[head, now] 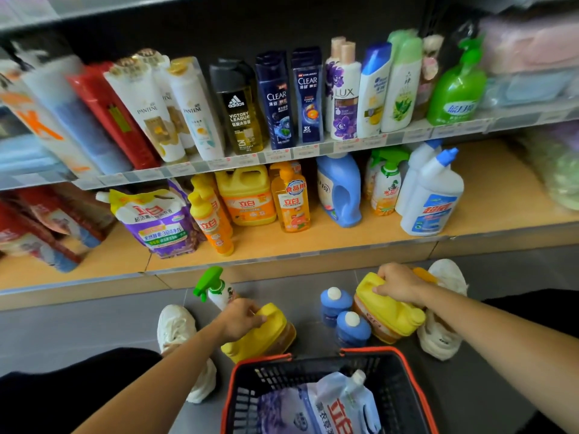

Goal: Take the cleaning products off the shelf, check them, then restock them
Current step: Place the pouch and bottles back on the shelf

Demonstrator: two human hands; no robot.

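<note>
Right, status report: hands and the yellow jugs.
Left hand grips left yellow jug. Right hand grips right yellow jug. Two blue bottles between them, basket close.

The grey tiled floor (94, 324) carries a yellow plastic jug with amber liquid showing in its lower half (260, 336), a second yellow plastic jug with an orange label (388, 311), a pair of blue round bottles with white caps (335, 303), and a white spray bottle with a green trigger (213, 286). The black mesh plastic basket (385, 380) has an orange-red rim, and the soft pouch in it (329, 405) is lavender, pale blue and white with red characters. The lower shelf board (485, 189) is tan-orange. Near its left end sits a purple-and-white pouch with a yellow top (153, 220), and toward its right end are tall white bottles with blue caps (432, 195).
</note>
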